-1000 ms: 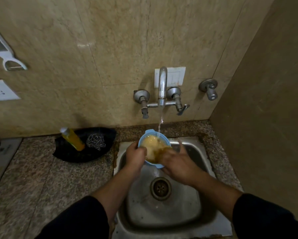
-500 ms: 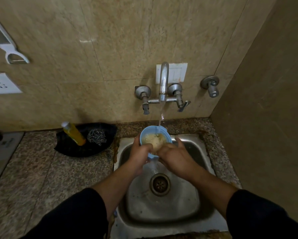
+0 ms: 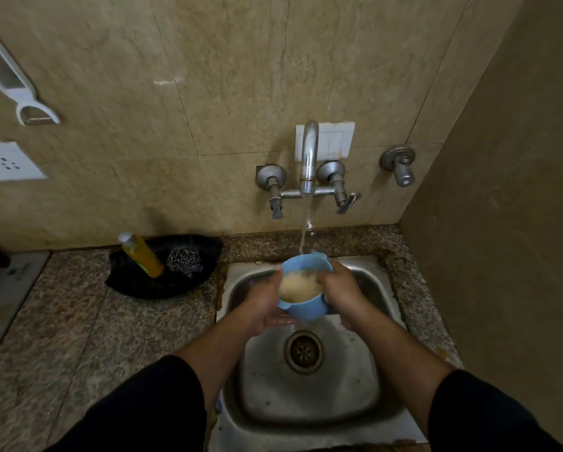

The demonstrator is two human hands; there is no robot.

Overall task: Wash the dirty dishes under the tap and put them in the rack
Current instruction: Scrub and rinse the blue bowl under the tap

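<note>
- Steel sink (image 3: 260,370), with the tap (image 3: 309,158) running above it.
- Over the sink, the left hand (image 3: 264,301) and right hand (image 3: 342,288) both clasp a blue bowl (image 3: 306,310) under the stream.

Steel sink (image 3: 365,415) (dull), plastic bowl (image 3: 308,309)

Speckled granite counter (image 3: 78,337): shallow black tray (image 3: 162,290) holding a leaning yellow bottle (image 3: 142,256) with a white cap, and a steel-wool scrubber (image 3: 185,261) just beside it. Tiled wall: white socket plate (image 3: 8,162) at far left; above it a white hanging utensil (image 3: 16,83), possibly a peeler; white switch plate (image 3: 337,141); lone chrome valve (image 3: 399,164) at right.
</note>
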